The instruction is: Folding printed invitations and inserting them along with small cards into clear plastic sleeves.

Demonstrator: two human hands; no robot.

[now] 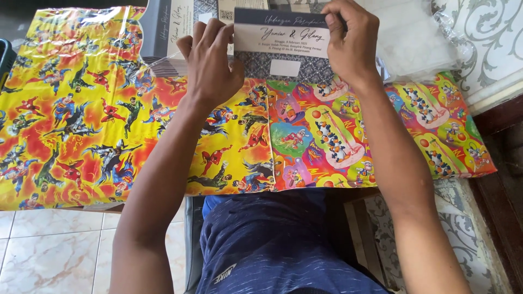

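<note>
Both hands [212,62] [351,43] on card [283,34]

I log: pale marbled floor tiles [49,247] lower left; dark wooden furniture edge [504,179] right; bright daylight throughout.

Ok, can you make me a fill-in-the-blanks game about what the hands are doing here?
1. The left hand and right hand together hold a ____ with a dark top band.
2. Under the left forearm lies the wrapping paper whose background is mostly ____.
3. The person's shirt is ____.
4. The floor tiles sit at the bottom ____ of the picture.

Missing words: card; yellow; blue; left
</note>
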